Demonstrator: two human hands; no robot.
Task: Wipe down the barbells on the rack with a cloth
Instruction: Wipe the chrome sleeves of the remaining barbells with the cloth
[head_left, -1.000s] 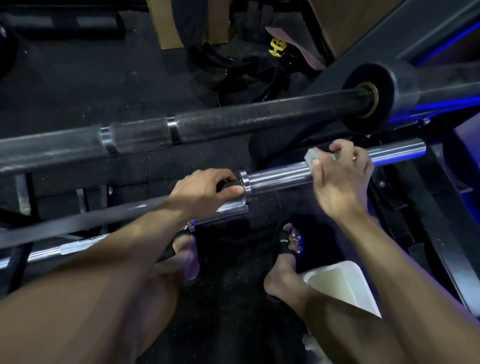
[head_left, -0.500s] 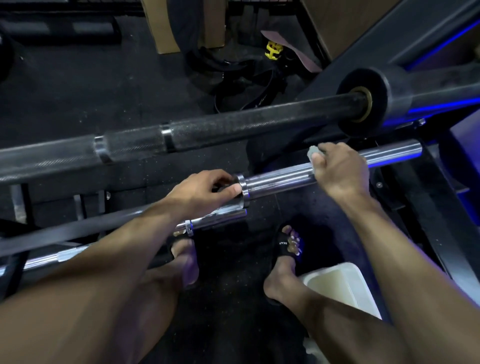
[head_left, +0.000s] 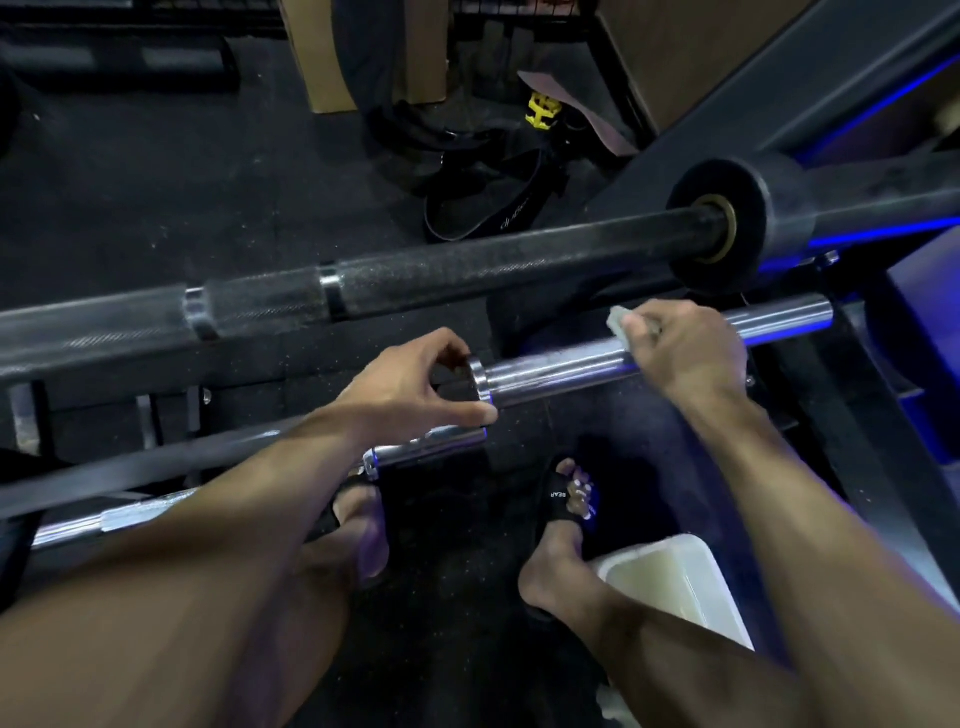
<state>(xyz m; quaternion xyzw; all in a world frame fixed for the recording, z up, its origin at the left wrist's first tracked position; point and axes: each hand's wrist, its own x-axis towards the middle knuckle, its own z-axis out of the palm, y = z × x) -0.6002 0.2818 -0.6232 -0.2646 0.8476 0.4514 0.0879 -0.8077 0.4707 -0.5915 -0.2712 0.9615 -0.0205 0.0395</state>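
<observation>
A chrome barbell sleeve (head_left: 556, 371) runs from the centre toward the right. My right hand (head_left: 685, 348) wraps over it, gripping a small pale cloth (head_left: 621, 321) whose corner sticks out at the thumb side. My left hand (head_left: 415, 387) curls round the bar just left of the sleeve's collar (head_left: 480, 382), thumb tip against the collar. A black barbell (head_left: 441, 275) with a thick end collar lies above, further away. A third chrome bar (head_left: 431, 447) lies lower, under my left forearm.
A white plastic tub (head_left: 675, 582) stands on the dark rubber floor by my right foot. Black straps and a yellow clip (head_left: 543, 111) lie on the floor beyond the bars. Dark rack framing (head_left: 909, 415) rises at the right.
My right hand with the cloth has slid a little left along the chrome sleeve. My left hand stays at the collar, its fingers a bit looser.
</observation>
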